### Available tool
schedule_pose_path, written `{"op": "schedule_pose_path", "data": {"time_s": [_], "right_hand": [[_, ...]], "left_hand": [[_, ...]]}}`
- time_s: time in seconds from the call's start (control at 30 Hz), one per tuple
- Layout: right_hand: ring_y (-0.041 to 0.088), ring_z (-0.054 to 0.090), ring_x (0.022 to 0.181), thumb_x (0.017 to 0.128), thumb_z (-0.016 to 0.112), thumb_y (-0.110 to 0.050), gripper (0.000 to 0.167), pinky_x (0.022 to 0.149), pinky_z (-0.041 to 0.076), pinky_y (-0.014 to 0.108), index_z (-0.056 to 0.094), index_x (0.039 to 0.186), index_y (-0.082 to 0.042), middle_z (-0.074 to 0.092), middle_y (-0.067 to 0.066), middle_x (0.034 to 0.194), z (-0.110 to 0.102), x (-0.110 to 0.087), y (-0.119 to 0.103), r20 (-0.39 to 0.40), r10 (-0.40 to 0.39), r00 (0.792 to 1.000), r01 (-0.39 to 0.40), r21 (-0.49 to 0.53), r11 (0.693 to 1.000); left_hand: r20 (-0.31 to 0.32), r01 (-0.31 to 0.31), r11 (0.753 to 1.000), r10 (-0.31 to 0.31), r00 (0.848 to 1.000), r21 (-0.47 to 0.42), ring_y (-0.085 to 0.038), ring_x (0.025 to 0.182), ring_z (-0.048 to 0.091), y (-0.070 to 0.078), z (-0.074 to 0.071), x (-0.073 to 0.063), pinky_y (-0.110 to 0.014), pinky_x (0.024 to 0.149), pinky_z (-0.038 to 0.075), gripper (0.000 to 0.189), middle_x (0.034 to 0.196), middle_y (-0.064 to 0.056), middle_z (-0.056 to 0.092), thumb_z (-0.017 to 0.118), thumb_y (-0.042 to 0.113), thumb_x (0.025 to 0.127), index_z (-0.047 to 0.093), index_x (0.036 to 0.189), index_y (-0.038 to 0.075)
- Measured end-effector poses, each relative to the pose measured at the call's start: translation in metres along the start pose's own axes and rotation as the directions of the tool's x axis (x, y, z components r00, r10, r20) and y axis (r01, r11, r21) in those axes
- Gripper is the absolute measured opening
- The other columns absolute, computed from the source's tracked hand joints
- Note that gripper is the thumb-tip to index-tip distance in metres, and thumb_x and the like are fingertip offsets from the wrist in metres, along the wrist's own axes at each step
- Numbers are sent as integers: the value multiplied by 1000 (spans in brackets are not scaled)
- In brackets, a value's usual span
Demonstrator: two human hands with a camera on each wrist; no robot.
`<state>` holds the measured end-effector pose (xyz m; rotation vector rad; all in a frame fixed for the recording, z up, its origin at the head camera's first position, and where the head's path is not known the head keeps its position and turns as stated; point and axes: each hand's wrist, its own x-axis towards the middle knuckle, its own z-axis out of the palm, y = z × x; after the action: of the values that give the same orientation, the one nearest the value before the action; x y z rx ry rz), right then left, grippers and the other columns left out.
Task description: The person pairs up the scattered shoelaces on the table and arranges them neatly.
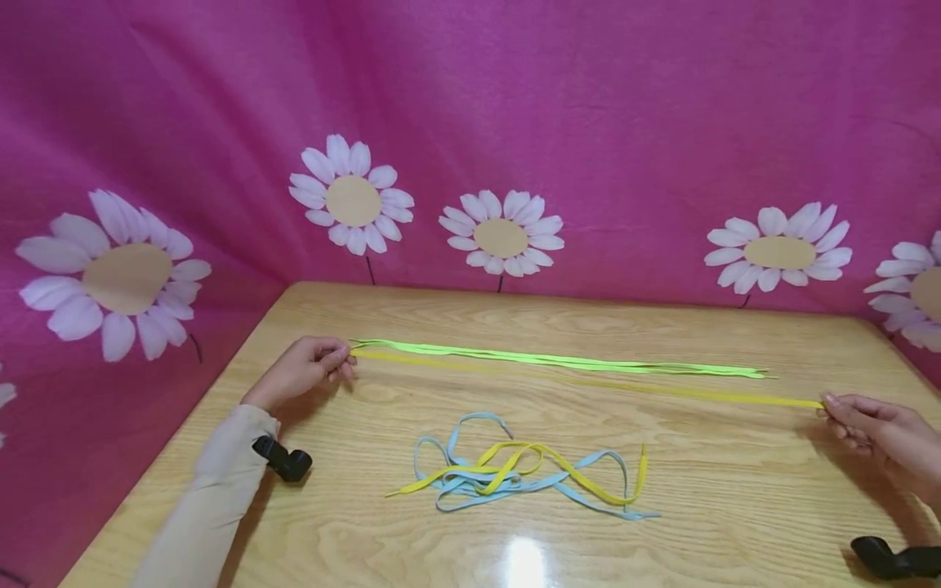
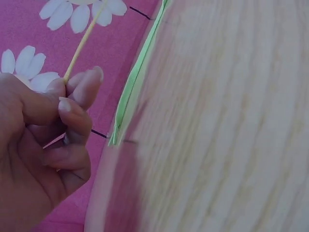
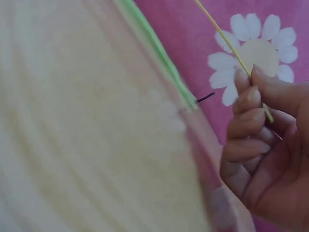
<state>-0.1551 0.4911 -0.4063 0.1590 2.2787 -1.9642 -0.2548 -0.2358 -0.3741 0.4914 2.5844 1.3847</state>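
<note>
Stretched yellow lace (image 1: 764, 399): flat, narrow; running taut between both hands, above the table (image 1: 735, 523). Left hand (image 1: 309, 367): pinching one end closely between thumb and fingers. Right hand (image 1: 882, 429): pinching the other; the right wrist view is showing a short tail protruding below the fingers, which the head view is hiding. Green laces (image 1: 515, 357): lying straight, bundled, just beyond. Loose yellow lace (image 1: 643, 474) and blue lace (image 1: 481, 416): overlapping in loops, nearer the wearer. Table: showing wood grain. Magenta cloth (image 1: 588, 98): hanging behind, bearing white daisies.
</note>
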Motion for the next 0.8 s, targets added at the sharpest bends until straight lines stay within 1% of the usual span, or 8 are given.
{"op": "schedule_pose_path", "data": {"time_s": [0.17,0.27,0.4,0.47,0.53,0.63,0.7,0.8], "right_hand": [[4,45,57,101,49,-34,32,48,41,21,71,80,-24,52,-8,68,7,-1,3,-69,112,991,-120,-127,985],[6,47,58,101,46,-37,33,46,38,21,68,81,-22,54,-5,70,8,-1,4,-31,118,992,-121,-76,990],[7,49,60,101,48,-34,31,49,40,22,69,84,-21,57,-4,72,10,2,3,-9,110,994,-110,-38,993],[7,50,61,101,48,-34,31,52,43,22,69,83,-20,58,-5,73,12,3,2,-22,112,993,-113,-77,991],[8,50,62,102,45,-36,34,54,44,23,68,84,-20,58,-6,73,15,4,0,-38,110,993,-114,-166,979],[8,47,61,102,41,-42,37,54,42,25,66,83,-22,54,-7,72,19,5,-2,-67,105,992,-121,-308,944],[8,45,60,102,40,-45,37,54,40,25,65,81,-26,52,-9,71,22,7,-5,-86,112,990,-136,-365,921],[6,45,59,100,44,-46,34,54,40,25,63,76,-34,51,-12,69,25,8,-6,-124,125,984,-164,-386,908]], "left_hand": [[8,24,1000,-24,1000,-14,-8,62,47,-4,3,-3,-19,54,34,13,78,-10,66,44,-3,99,55,98,-10],[-1,59,997,-59,998,-55,-8,60,46,-10,6,-6,-20,54,35,11,76,-8,67,46,-1,99,54,97,-9],[-54,114,983,-123,991,-146,-7,65,51,-21,8,-11,-20,57,42,18,78,-3,67,51,6,99,56,103,-11],[-79,142,968,-161,984,-206,-6,66,53,-26,7,-12,-20,58,45,22,79,0,67,52,8,99,56,107,-12],[-97,167,952,-197,976,-255,-5,67,54,-29,7,-12,-20,58,47,25,79,2,67,54,11,99,56,109,-12],[-111,175,937,-218,970,-302,-5,66,56,-32,6,-11,-19,57,47,27,79,2,67,56,12,98,56,109,-13],[-121,171,935,-218,969,-311,-5,64,57,-33,7,-10,-18,55,45,27,78,1,67,57,12,97,56,108,-13],[-124,176,934,-224,967,-312,-6,62,58,-33,8,-10,-18,52,44,27,77,1,67,58,11,97,57,107,-14]]}}
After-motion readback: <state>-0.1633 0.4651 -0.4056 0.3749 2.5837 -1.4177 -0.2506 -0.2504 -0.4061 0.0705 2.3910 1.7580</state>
